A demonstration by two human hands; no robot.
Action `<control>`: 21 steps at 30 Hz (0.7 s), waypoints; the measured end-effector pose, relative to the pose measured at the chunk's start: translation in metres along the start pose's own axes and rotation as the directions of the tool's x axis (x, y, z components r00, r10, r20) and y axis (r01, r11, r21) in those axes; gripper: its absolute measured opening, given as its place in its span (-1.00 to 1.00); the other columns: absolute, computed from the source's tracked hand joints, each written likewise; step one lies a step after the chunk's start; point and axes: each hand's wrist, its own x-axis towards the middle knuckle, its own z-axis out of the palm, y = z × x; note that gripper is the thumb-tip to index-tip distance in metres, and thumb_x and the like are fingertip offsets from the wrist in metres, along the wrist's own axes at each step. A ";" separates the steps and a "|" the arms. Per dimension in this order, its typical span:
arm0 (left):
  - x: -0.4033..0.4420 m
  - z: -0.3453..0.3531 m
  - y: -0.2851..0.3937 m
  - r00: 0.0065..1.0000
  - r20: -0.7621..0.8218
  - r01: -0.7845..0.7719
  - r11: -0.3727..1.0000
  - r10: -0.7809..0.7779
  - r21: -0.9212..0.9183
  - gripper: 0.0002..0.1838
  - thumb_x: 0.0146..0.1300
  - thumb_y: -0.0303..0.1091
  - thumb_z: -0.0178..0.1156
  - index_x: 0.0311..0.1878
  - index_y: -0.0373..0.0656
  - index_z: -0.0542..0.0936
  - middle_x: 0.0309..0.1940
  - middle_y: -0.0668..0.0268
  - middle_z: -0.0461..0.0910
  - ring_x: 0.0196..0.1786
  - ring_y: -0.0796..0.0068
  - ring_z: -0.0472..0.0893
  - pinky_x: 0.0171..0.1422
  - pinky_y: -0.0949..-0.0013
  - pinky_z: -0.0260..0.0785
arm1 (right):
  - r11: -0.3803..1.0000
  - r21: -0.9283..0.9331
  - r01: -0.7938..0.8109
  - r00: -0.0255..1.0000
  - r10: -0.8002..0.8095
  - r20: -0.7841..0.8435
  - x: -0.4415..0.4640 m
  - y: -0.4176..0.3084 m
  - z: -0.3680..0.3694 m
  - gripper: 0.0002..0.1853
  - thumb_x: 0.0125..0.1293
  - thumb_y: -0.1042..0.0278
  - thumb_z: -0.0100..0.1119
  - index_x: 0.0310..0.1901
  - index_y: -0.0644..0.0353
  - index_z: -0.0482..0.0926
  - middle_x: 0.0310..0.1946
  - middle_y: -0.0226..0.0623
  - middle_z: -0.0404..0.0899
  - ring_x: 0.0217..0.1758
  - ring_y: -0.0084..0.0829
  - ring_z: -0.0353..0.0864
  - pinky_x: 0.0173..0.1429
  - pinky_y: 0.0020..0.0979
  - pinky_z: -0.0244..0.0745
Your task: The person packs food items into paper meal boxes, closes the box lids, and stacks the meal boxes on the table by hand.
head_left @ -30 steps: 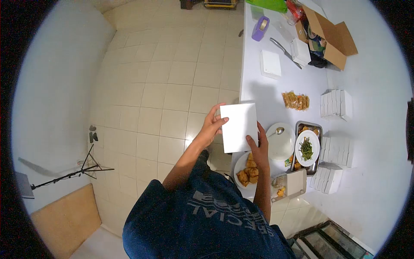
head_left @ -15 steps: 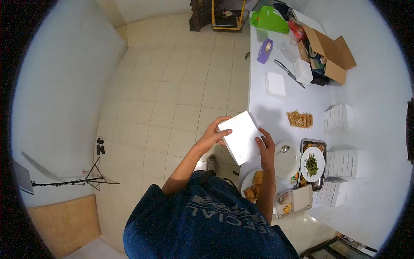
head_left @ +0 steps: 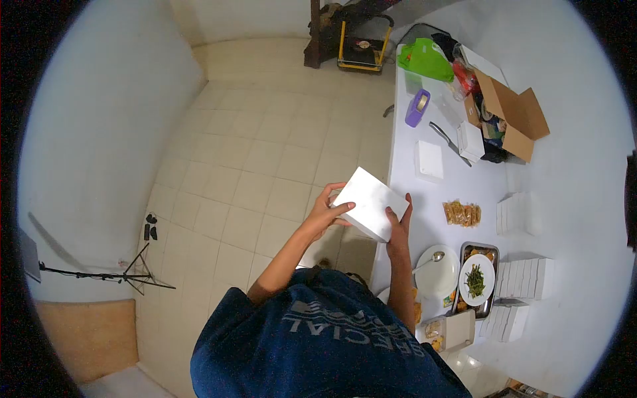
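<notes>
A closed white box [head_left: 369,204] is held between my two hands, over the left edge of the table. My left hand [head_left: 326,211] grips its left side, thumb on the top face and fingers underneath. On the right side my right hand [head_left: 399,224] holds it, thumb on top and fingers along the edge. Right of my hands lie small packets of brown food [head_left: 462,213]. Just beyond my right forearm is a white plate [head_left: 434,282] with a spoon [head_left: 431,259] on it.
A plate of green vegetables [head_left: 477,281] rests on a metal tray [head_left: 494,255]. Folded white boxes [head_left: 524,277] line the wall. Farther up the table [head_left: 405,172] are a knife [head_left: 446,138], a purple tape dispenser [head_left: 417,108] and an open cardboard box [head_left: 514,109]. A tripod [head_left: 136,273] stands left.
The white box has turned and tilted in my hands, both still gripping it. My view has shifted, so the table things appear lower in the picture.
</notes>
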 end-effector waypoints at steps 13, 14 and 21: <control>0.032 -0.022 -0.010 0.997 -0.072 0.008 0.985 0.005 0.173 -0.09 0.31 -0.23 0.34 0.53 -0.10 -0.05 0.33 -0.12 0.34 0.40 0.07 0.38 0.48 0.10 0.21 | 0.965 -0.261 0.001 0.923 0.100 0.371 0.064 -0.007 -0.001 -0.02 0.20 0.19 0.24 0.60 0.04 -0.07 0.61 -0.01 -0.15 0.66 -0.10 -0.19 0.62 -0.15 -0.10; 0.035 -0.022 -0.006 0.998 -0.050 -0.017 0.985 0.026 0.172 -0.05 0.31 -0.23 0.34 0.56 -0.11 -0.09 0.40 -0.10 0.25 0.45 0.05 0.31 0.51 0.08 0.17 | 0.966 -0.260 0.000 0.923 0.100 0.373 0.069 -0.004 0.001 -0.02 0.20 0.19 0.24 0.60 0.04 -0.07 0.61 -0.01 -0.15 0.66 -0.10 -0.19 0.62 -0.15 -0.10; 0.087 -0.020 -0.020 0.981 -0.123 -0.111 0.948 0.153 0.298 0.05 0.31 -0.19 0.34 0.60 -0.14 -0.21 0.48 -0.12 0.13 0.52 0.01 0.20 0.56 0.07 0.06 | 0.955 -0.292 0.051 0.973 0.019 0.231 0.114 0.016 0.007 -0.29 0.46 0.27 0.06 0.56 0.19 0.05 0.49 -0.11 0.19 0.50 -0.25 0.23 0.55 -0.29 0.10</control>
